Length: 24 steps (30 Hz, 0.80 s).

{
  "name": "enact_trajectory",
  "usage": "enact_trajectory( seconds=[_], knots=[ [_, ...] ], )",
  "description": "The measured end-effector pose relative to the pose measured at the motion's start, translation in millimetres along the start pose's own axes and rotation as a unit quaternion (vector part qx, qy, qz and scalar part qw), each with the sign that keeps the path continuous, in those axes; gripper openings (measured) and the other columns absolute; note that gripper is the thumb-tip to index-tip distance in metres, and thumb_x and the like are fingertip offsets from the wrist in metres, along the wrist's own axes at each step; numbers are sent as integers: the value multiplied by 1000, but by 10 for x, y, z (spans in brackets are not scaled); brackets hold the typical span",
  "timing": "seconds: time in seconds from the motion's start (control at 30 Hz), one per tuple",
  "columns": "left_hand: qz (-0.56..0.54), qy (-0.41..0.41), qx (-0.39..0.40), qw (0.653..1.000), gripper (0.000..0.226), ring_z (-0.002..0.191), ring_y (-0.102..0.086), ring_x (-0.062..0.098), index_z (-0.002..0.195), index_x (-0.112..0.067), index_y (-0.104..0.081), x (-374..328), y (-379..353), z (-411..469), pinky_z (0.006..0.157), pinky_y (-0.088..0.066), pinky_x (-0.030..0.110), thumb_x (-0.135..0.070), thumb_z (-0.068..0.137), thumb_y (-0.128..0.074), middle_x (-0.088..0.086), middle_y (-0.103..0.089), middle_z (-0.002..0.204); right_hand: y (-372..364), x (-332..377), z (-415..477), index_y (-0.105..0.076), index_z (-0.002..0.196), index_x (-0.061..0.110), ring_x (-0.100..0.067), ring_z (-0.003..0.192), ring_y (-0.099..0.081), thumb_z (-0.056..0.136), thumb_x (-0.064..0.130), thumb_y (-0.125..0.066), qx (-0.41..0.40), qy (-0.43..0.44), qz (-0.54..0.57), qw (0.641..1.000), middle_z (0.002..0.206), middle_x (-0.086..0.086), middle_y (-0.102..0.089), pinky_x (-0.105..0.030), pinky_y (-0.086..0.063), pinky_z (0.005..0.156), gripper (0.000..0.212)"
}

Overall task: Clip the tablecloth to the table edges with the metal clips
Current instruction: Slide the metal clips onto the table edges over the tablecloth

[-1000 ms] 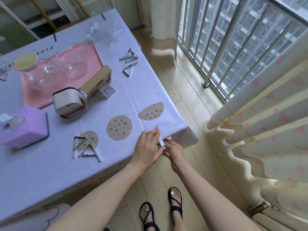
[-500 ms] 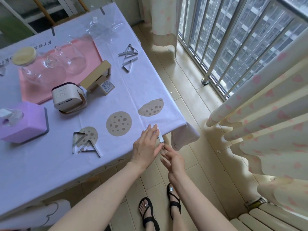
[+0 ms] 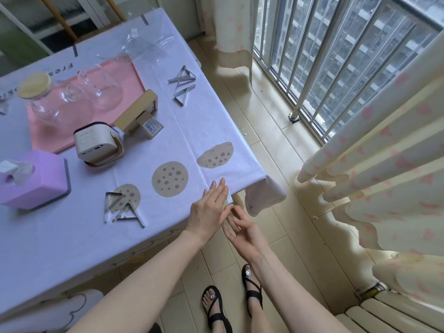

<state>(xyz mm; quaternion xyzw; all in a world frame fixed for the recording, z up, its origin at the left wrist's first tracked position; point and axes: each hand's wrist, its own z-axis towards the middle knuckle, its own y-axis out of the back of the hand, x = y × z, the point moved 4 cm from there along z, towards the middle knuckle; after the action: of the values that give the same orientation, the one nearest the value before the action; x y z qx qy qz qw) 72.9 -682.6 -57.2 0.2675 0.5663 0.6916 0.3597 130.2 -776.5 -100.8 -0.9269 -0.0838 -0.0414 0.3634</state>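
Observation:
A lilac tablecloth [image 3: 79, 236] with cookie prints covers the table. One metal clip [image 3: 229, 199] sits on the near table edge close to the right corner, mostly hidden by my fingers. My left hand [image 3: 209, 210] lies flat on the cloth beside it, fingers together and extended. My right hand [image 3: 245, 233] hangs just below the edge, palm up, fingers loosely apart, empty. A few loose clips [image 3: 122, 209] lie on the cloth left of my hands. More loose clips [image 3: 183, 86] rest near the far right edge.
On the table stand a purple tissue box [image 3: 31, 179], a white cube device [image 3: 97, 146], a wooden frame [image 3: 139, 116], glass jars [image 3: 60, 102] on a pink mat and crumpled plastic wrap [image 3: 144, 44]. Curtains [image 3: 384, 176] and a window railing [image 3: 312, 68] are to the right.
My right hand has let go of the clip and dropped below the table edge. My left hand has flattened onto the cloth beside the clip.

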Motion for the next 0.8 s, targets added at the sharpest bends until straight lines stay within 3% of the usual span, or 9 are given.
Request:
enact_trajectory(
  seconds=[0.17,0.3,0.37,0.47,0.57,0.63,0.7,0.8],
  knots=[
    [3,9,6,1000,44,104,-65,11,110,-13,-68,2,-24,27,64,-56,21,-33,71,-77,-1,-63,126,-91,60,6,-51,124,13,2,59,-58,86,-10,-36,26,11,-24,999,64,13,-60,-28,-40,95,47],
    [6,25,14,1000,40,97,-67,5,107,-17,-69,-10,-26,63,50,-51,19,-35,72,-77,-6,-64,123,-180,95,11,-58,103,13,2,57,-58,86,-12,-35,40,16,-21,999,65,11,-61,-31,-35,102,38],
    [10,35,18,999,39,93,-68,3,106,-18,-69,-15,-5,89,45,-48,18,-36,72,-76,-8,-64,122,-214,109,29,-59,100,15,3,57,-59,86,-13,-35,38,14,-17,999,67,11,-62,-30,-38,97,39],
    [18,40,19,999,31,89,-68,2,101,-18,-71,-35,14,113,41,-44,16,-34,74,-73,-9,-67,117,-236,141,44,-59,100,17,1,50,-54,86,-12,-33,26,12,-41,999,54,11,-51,-24,-41,85,41],
    [26,43,23,998,28,88,-68,1,100,-19,-71,-37,18,117,40,-42,15,-33,85,-52,-11,-67,117,-234,159,46,-59,103,19,2,50,-53,86,-11,-34,16,10,-53,998,53,10,-46,-23,-41,81,42],
    [25,45,29,998,26,89,-68,1,101,-19,-71,-43,17,115,40,-42,15,-33,80,-66,-11,-66,117,-231,157,52,-59,102,19,2,50,-52,86,-11,-35,10,9,-61,998,53,11,-47,-23,-41,80,42],
    [13,51,37,998,34,90,-68,2,101,-19,-71,-60,21,113,41,-43,16,-32,70,-77,-10,-67,117,-212,151,61,-60,109,18,3,59,-56,86,-10,-35,-4,6,-83,997,61,10,-54,-23,-42,79,44],
    [-6,58,44,997,37,91,-68,3,100,-19,-71,-48,60,119,43,-45,16,-31,67,-81,-10,-67,117,-155,172,84,-56,127,14,-4,99,-58,88,-8,-36,-63,4,-134,989,102,6,-65,-23,-45,80,49]
  ],
)
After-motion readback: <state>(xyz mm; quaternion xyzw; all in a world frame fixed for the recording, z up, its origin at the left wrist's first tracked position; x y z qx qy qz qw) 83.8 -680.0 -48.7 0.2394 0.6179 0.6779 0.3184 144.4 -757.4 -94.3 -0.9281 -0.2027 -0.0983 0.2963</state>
